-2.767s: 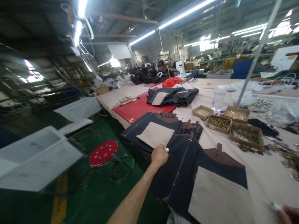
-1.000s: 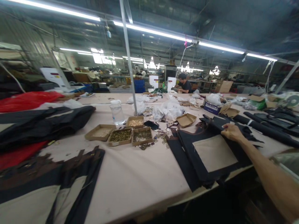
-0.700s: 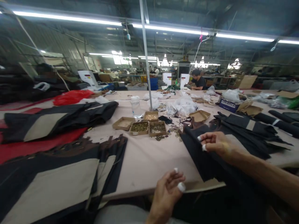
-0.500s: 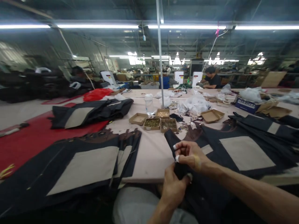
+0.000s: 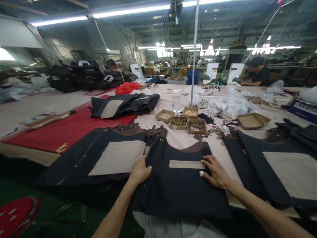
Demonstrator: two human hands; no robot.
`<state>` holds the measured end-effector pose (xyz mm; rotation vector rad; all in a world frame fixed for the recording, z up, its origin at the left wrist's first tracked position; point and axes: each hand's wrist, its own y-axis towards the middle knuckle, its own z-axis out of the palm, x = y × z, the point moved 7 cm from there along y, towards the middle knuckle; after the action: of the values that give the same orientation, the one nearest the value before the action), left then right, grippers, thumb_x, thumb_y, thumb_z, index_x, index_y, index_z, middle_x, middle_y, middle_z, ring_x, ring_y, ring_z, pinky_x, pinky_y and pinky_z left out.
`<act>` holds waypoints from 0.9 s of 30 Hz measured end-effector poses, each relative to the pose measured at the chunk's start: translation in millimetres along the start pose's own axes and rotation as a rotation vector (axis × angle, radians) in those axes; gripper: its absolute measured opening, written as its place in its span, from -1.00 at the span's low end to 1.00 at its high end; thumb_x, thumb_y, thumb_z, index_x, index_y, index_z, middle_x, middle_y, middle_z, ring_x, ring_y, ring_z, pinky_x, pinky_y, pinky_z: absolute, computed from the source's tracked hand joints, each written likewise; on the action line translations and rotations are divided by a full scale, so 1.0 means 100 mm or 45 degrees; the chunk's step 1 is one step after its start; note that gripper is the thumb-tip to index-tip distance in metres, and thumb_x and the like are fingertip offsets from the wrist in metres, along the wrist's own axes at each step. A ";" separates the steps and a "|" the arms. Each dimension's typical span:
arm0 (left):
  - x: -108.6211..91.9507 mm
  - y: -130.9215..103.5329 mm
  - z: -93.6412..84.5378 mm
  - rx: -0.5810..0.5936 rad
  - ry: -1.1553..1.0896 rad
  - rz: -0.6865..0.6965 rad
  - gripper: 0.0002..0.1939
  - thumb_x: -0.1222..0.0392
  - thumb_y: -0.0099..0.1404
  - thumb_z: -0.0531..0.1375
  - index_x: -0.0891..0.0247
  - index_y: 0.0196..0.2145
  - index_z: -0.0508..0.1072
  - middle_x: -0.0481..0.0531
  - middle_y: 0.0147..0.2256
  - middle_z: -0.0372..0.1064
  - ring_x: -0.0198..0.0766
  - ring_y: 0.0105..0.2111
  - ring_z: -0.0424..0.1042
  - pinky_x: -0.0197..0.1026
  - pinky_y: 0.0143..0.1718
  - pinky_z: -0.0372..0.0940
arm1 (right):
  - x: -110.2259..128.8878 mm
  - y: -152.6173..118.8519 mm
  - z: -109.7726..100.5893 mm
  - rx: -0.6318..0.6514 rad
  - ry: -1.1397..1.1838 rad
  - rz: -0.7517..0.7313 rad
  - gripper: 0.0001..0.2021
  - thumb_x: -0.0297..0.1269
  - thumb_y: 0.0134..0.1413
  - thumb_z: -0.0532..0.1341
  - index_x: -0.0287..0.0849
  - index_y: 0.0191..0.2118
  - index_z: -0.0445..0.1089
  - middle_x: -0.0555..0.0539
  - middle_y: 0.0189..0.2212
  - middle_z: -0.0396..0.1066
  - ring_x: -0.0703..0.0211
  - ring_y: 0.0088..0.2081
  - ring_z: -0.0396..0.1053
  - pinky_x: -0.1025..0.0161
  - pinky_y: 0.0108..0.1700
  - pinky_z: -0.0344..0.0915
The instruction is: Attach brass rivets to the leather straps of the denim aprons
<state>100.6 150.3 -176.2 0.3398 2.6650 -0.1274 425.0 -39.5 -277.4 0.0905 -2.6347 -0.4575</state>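
A dark apron [image 5: 178,185] with a narrow beige strip [image 5: 185,164] lies spread at the table's front edge, its lower part hanging over. My left hand [image 5: 140,170] grips its left side, thumb on top and fingers hidden in the folds. On the right side, my right hand [image 5: 216,172] rests with fingers and thumb apart, touching the cloth near the strip's end. White wrapping covers the tips of my right thumb and a finger. Left of the apron is a stack of similar dark pieces with a beige pocket [image 5: 119,157]; more dark pieces [image 5: 262,172] lie to the right.
Small cardboard trays [image 5: 178,122] of metal fittings stand beyond the apron, beside a clear plastic jar [image 5: 176,100] and a metal pole [image 5: 194,56]. Plastic bags [image 5: 231,105] lie behind. A red sheet [image 5: 64,129] covers the left table. A person [image 5: 259,72] sits across the table.
The apron, bunched between both hands before, now lies spread out further left. My hands have moved apart, the left one to the apron's left side. The view has turned left and down.
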 end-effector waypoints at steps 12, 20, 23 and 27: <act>0.48 -0.43 -0.05 -0.137 0.627 -0.241 -0.62 0.32 0.25 0.06 0.44 0.02 0.35 0.34 -0.17 0.46 0.15 -0.13 0.49 -0.02 -0.13 0.31 | 0.20 0.58 0.27 0.103 0.233 -0.288 -0.54 -0.21 0.18 0.28 -0.14 0.19 0.36 -0.26 0.16 0.33 -0.12 0.19 0.26 -0.09 0.20 0.28; -1.04 -0.33 0.82 -0.157 0.044 0.615 -0.54 0.27 0.38 0.07 0.31 0.21 0.29 0.24 0.20 0.30 -0.04 0.23 0.26 0.03 0.30 0.14 | -1.00 1.35 0.13 -0.179 -0.048 0.317 -0.73 -0.34 0.18 0.15 -0.20 -0.09 0.56 -0.16 -0.23 0.51 0.04 -0.20 0.43 0.14 -0.07 0.32; -1.48 -0.19 1.40 0.007 -0.052 0.821 -0.45 0.15 0.39 0.11 0.27 0.30 0.22 0.18 0.37 0.10 0.01 0.37 0.05 0.13 0.39 -0.01 | -1.26 1.58 0.25 -0.057 -0.112 0.368 -0.72 -0.37 0.13 0.16 -0.19 -0.15 0.61 -0.15 -0.25 0.51 0.06 -0.21 0.44 0.20 -0.10 0.30; -1.57 -0.06 1.85 0.124 -0.012 0.844 -0.34 -0.06 0.43 0.07 0.32 0.36 0.17 0.19 0.43 -0.06 0.05 0.44 -0.13 0.19 0.42 -0.13 | -1.32 1.67 0.36 0.042 -0.201 0.327 -0.72 -0.39 0.14 0.14 -0.20 -0.20 0.61 -0.17 -0.24 0.51 0.04 -0.18 0.44 0.22 -0.10 0.26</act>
<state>313.8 84.0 -272.3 1.2164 2.3960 -0.0481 528.7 147.8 -309.1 -0.2819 -2.7567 -0.3448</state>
